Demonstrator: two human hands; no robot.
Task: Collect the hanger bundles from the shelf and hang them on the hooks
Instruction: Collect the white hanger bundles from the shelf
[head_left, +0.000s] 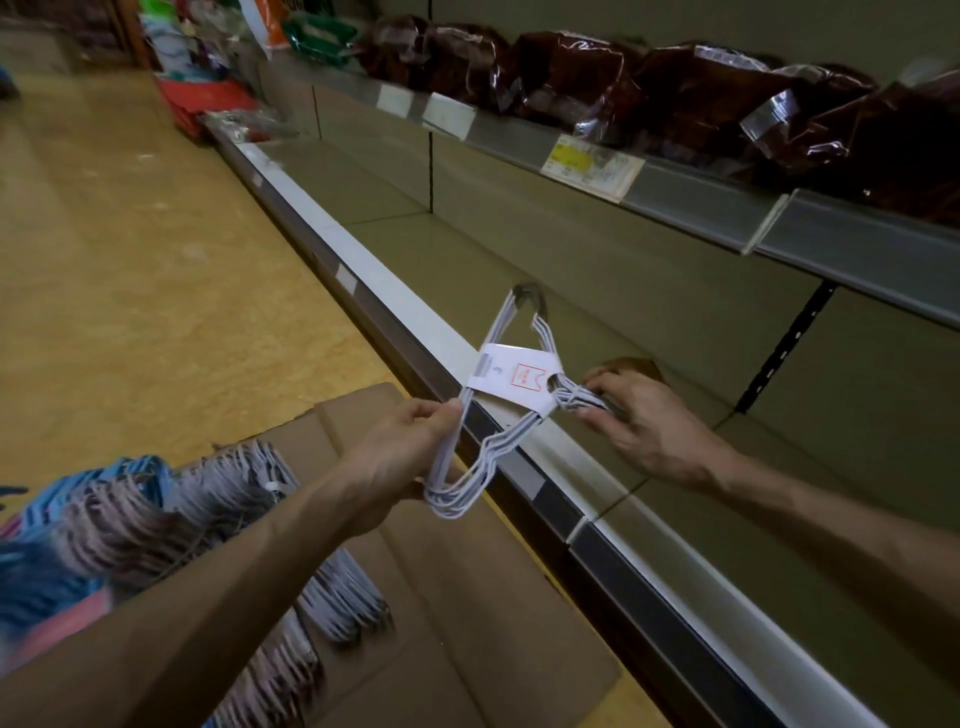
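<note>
A: From the head view, we had one white hanger bundle (498, 400) up in the air between us and the lower shelf (519, 270), just over its near edge rail (524, 457). Our left hand (400, 457) gripped the long bottom bars, fingers curled round them. Our right hand (639, 421) pinched the hook ends, thumb and fingers closed on the wires.

B: And the paper sleeve (511, 382) was all that bound the hangers together. If we pulled the two ends apart, we judged it could tear or slide off and let them fan out.

A: We saw no hooks anywhere in that view, so we would have had to turn with it. The cardboard box (457, 587) sat near left, below our arm, with more hanger bundles (223, 499) lying on it. A swing of the elbow could have knocked those to the floor (130, 234).

B: The far upper shelf held dark red bags (701, 98). Lifting the bundle carelessly might have caught its price rail (701, 200).
</note>
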